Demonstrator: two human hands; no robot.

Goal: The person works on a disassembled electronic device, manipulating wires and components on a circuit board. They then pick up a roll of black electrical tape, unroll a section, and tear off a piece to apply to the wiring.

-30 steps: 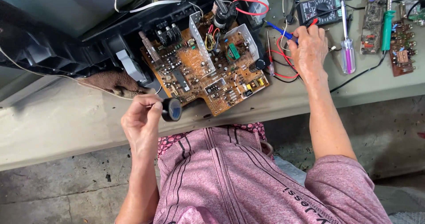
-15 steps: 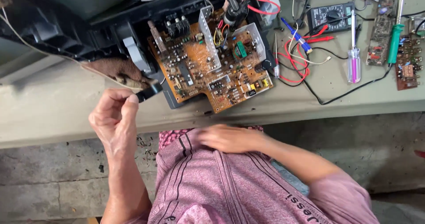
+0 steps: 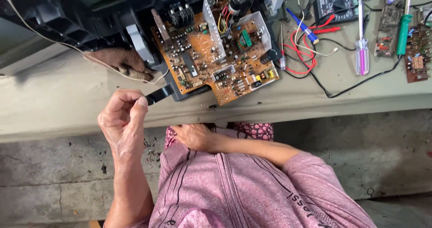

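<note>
I see the left hand (image 3: 122, 120) raised just off the near edge of the table (image 3: 54, 106), its thumb and forefinger pressed together on the free end of a strip of black tape (image 3: 158, 94). The strip runs from the fingers (image 3: 141, 103) up and to the right toward the near-left corner of the circuit board (image 3: 216, 52), where it seems to meet the black frame under the board; I cannot tell whether it is stuck down there. The right hand (image 3: 193, 135) rests low against the pink shirt (image 3: 234, 183), below the table's near edge, fingers loosely curled and apart, holding nothing I can make out.

My judgement on handling: the tape is very light, thin and limp, tacky on 1 face, so it will fold and cling to itself or to skin if allowed to go slack. Best held by its very end, pinched flat and kept taut, as it is now. The board beside it is stiff but delicate, crowded with small parts and bare wire, so I would keep fingers to its edges.

Toward the far right of the table lie a black meter (image 3: 337, 5), red leads (image 3: 301, 52) and 2 screwdrivers, 1 purple (image 3: 361, 52) and 1 green (image 3: 402, 27).
</note>
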